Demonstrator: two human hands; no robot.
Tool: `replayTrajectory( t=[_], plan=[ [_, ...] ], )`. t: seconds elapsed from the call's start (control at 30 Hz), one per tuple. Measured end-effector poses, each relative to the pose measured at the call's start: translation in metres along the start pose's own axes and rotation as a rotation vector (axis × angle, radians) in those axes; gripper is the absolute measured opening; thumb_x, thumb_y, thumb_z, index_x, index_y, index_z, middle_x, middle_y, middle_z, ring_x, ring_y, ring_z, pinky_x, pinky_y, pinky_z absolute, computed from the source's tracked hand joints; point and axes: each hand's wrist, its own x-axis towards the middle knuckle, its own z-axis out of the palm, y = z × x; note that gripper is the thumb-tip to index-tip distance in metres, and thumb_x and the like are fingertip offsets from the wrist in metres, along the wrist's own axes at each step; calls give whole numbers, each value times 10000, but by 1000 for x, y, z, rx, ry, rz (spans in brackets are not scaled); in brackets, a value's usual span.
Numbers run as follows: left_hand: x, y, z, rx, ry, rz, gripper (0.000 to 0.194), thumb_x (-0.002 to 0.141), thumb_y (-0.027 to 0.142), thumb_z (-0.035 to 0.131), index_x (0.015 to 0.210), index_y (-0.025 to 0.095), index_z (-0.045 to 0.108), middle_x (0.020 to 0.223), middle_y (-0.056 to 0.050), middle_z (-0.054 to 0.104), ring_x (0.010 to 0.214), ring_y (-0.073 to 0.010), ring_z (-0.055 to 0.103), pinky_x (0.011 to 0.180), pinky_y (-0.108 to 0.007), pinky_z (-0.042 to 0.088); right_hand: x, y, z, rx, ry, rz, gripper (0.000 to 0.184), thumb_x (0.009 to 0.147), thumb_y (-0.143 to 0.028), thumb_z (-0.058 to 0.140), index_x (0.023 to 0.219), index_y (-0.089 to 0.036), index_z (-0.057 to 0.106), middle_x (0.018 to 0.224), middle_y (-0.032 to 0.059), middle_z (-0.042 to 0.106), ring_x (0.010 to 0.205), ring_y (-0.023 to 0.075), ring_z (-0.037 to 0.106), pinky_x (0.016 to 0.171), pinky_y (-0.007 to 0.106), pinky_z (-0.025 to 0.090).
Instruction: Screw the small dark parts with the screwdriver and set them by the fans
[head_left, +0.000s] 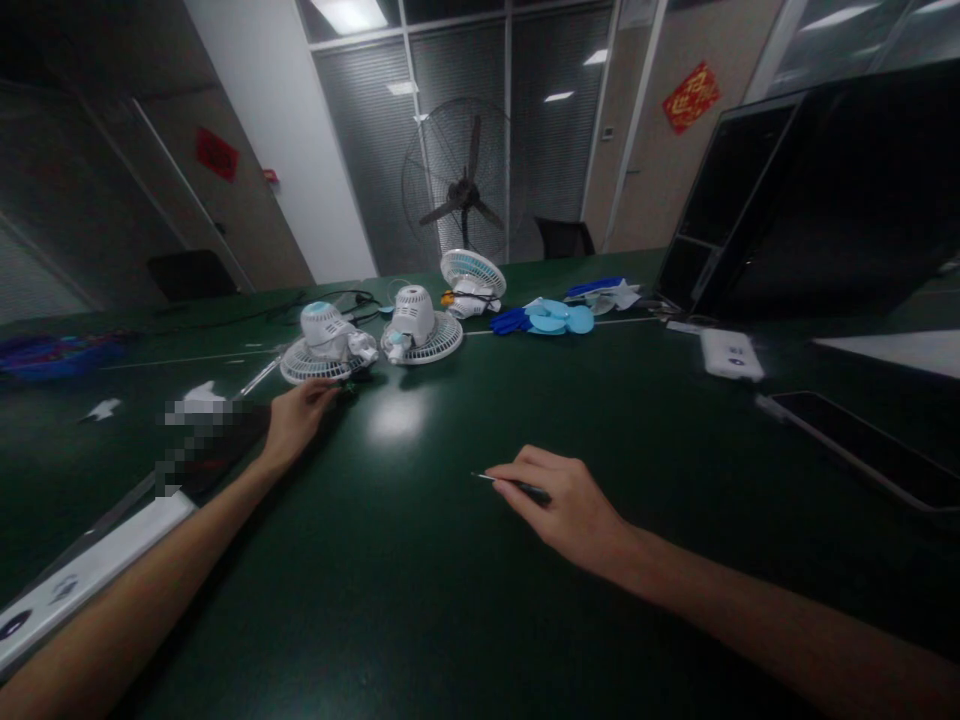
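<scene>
My right hand (574, 505) is closed around a slim screwdriver (534, 492) with a dark handle, its thin metal tip pointing left above the green table. Farther off at the left, my left hand (298, 415) reaches forward with thumb and fingers pinched together. Small dark bits (349, 388) lie by its fingertips, and I cannot make out what the pinch holds. Just beyond it, a white fan head (324, 335) rests grille-down, with crumpled white wrapping on it. Another white fan head (414, 318) lies to its right, also grille-down.
Behind stands a third small fan (472, 272), tilted. Light-blue fan blades (561, 317) lie beside dark-blue gloves (510, 321). At the right are a white box (731, 355), a phone (870, 440) and a big black screen (825, 200). A long white box (97, 570) lies under my left forearm.
</scene>
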Motion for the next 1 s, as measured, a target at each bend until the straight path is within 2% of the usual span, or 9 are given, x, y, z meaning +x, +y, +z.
replayTrajectory(
  t=[0.3,0.8,0.93,1.0],
  plan=[
    [0,1,-2,31,-51,-64,535,866,628,653,1170,208,784,1160,-94,800,1073,-311,744,972,-393,556,0,-2,-1,-2,-7,2,250,1082,-243,586,1277,-229,741,1093,49,721,867,152,695,712,261,593],
    [0,7,-1,19,-90,-62,523,828,594,695,1140,186,793,1087,-88,810,992,-292,747,894,-374,577,0,0,0,12,-12,11,244,1076,-229,604,1281,-248,733,1095,29,708,885,144,687,723,257,584],
    [2,7,1,53,-122,-23,530,847,603,680,1145,177,781,1096,-101,796,998,-298,731,895,-391,560,0,-1,0,8,-10,9,241,1071,-222,608,1273,-240,739,1080,29,709,866,144,682,713,260,569],
    [-1,16,5,27,-202,39,521,875,595,672,1175,179,767,1117,-97,783,974,-283,718,866,-381,553,1,-1,0,2,-7,7,234,1068,-224,612,1260,-231,746,1064,31,711,852,145,680,709,263,561]
  ],
)
